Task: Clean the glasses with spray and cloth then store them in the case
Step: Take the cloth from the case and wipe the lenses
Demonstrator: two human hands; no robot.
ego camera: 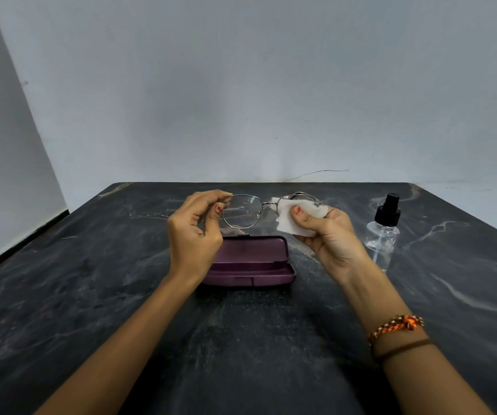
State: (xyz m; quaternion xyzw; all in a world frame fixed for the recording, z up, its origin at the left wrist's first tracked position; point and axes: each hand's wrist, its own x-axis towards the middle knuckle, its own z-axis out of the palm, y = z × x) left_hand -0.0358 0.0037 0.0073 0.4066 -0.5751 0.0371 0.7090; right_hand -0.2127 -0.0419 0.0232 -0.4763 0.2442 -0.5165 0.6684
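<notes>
Dark marble table [91,295] bears open purple case [253,259], spray bottle [383,232].

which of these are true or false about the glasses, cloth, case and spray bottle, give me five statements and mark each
1. The left hand pinches the glasses at one end of the frame. True.
2. The right hand holds the spray bottle. False: it presses a white cloth over one lens; the spray bottle stands alone on the table.
3. The purple case lies open. True.
4. The glasses lie inside the case. False: they are held above the table, beyond it.
5. The bottle lies on its side. False: it stands upright.
</notes>
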